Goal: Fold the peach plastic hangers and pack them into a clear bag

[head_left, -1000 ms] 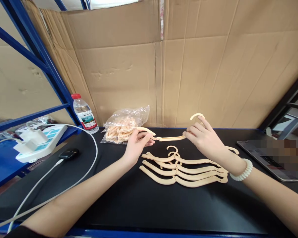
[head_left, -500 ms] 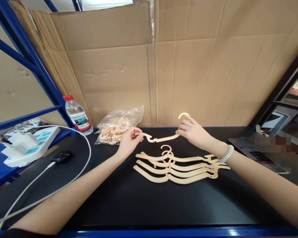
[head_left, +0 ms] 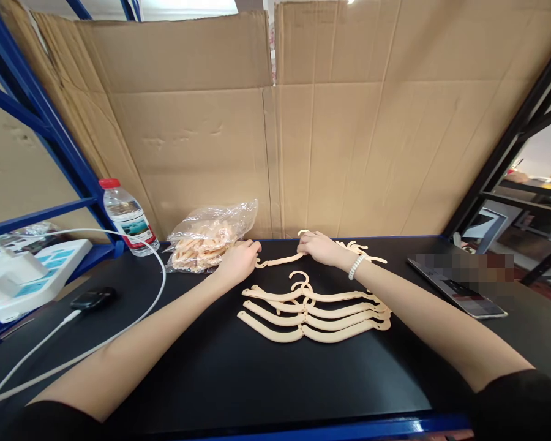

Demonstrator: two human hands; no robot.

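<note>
I have the cream hanger [head_left: 282,260] up near the far edge of the worktop [head_left: 211,380], stretched between my two hands; I can't tell whether it touches the surface. My left hand [head_left: 239,262] has its fingers curled in and closed around one end, hiding that part. My right hand [head_left: 322,250] has its fingers pinched closed beside the hook, whose tip shows just above them. A beaded bracelet [head_left: 356,267] circles that wrist.

Nearer to me, several opened hangers [head_left: 335,335] lie overlapped, hooks pointing away, their right ends partly behind my right forearm. Beyond that wrist I see more cream pieces [head_left: 353,246], partly covered. Just left of my left hand sits a clear plastic bag [head_left: 229,215] full of similar parts; I can't tell if the two touch.

Farther left stands a red-capped bottle [head_left: 131,220], then a black device [head_left: 92,298] on a white cable [head_left: 163,269], and a power strip [head_left: 50,275]. A tablet [head_left: 459,291] lies flat at right. Cardboard [head_left: 188,141] walls the back.
</note>
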